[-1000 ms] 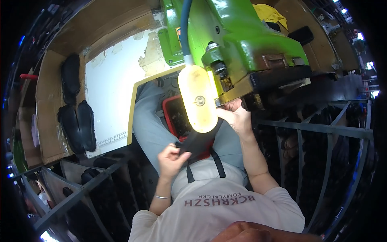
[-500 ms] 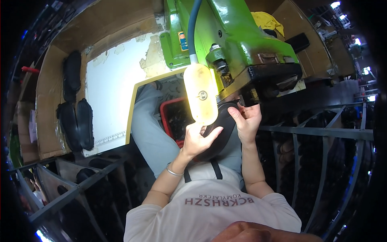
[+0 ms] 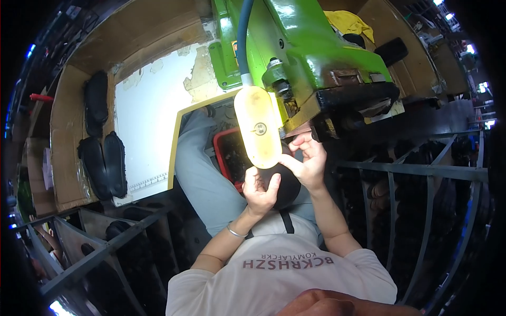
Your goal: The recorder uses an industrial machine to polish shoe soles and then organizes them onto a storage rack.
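At the frame's centre is one black shoe piece (image 3: pixel 287 192), the left hand (image 3: pixel 261 195) half-curled at its left edge, the right hand (image 3: pixel 311 163) bent at its top; I cannot tell whether either grips. One lamp (image 3: pixel 258 126) partly hides one red bin (image 3: pixel 224 158); the upper edge cuts off one green machine (image 3: pixel 316 47); three black soles (image 3: pixel 115 163) lie left.

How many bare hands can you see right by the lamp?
2: the left hand just below the lamp in the picture, and the right hand to its lower right, near the green machine. No others show.
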### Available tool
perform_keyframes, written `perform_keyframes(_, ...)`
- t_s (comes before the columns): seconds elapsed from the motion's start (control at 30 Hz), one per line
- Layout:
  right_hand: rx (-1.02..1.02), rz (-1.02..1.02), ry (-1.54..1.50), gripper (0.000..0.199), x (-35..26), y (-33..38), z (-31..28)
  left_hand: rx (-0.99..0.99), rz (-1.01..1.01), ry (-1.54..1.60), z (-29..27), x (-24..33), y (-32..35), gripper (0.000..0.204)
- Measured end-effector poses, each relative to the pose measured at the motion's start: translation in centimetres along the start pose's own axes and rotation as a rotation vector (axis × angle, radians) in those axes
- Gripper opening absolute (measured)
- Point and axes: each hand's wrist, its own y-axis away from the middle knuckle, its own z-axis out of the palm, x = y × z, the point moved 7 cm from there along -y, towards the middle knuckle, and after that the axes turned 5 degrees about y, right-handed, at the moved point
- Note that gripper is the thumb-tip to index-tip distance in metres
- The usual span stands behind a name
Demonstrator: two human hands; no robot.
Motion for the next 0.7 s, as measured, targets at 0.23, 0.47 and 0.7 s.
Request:
perform_keyframes(0.23,-0.094,-0.002,0.079,0.039,0.5,0.5,-2.1,-0.092,0.094,-0.206,0.9,0.0,-0.5,0.031)
perform_keyframes(0.47,0.142,0.102,-0.067,0.021,1.1,-0.5,-4.6,-0.285,-0.146,-0.374,2.9,-1.0,-2.0,0.03)
perform_keyframes(0.7,-0.022,0.037,0.101,0.028,-0.7,-0.3,-0.7,0.111,-0.144,0.136,1.0,0.0,0.3,0.035)
